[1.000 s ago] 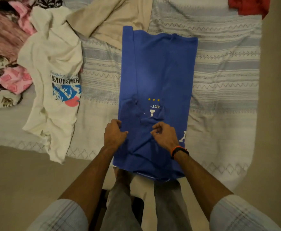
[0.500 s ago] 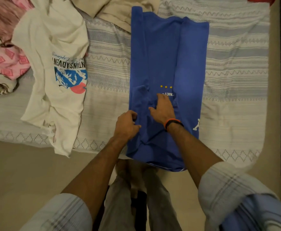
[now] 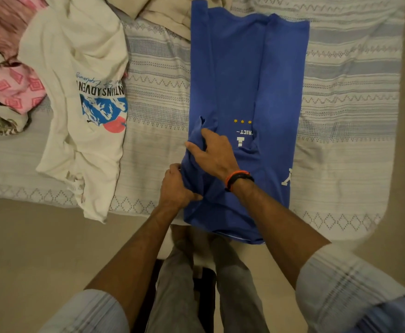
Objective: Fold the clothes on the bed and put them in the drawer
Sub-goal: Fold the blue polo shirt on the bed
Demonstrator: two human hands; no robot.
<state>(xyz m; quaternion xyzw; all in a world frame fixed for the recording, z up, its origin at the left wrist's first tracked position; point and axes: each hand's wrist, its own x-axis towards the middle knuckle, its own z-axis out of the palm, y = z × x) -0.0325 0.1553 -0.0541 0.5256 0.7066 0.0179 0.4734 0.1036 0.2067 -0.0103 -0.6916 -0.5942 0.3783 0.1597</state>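
Note:
A blue T-shirt [image 3: 244, 75] lies lengthwise on the bed, both sides folded inward, white print and small yellow stars near its lower half. Its near end hangs over the bed's edge. My left hand [image 3: 176, 188] grips the shirt's left edge low down, fingers curled into the cloth. My right hand [image 3: 212, 152], with an orange and black wristband, lies across the folded left sleeve, fingers curled over bunched fabric there.
A cream T-shirt with a blue and red print [image 3: 83, 97] lies to the left. Pink and patterned clothes [image 3: 7, 87] are piled at far left, beige cloth [image 3: 168, 13] at the top. The striped bedcover [image 3: 345, 97] spreads to the right. Beige floor [image 3: 28, 255] lies below.
My right hand has moved left and up across the shirt onto the folded left sleeve. My left hand keeps its grip on the left edge. The camera has shifted closer.

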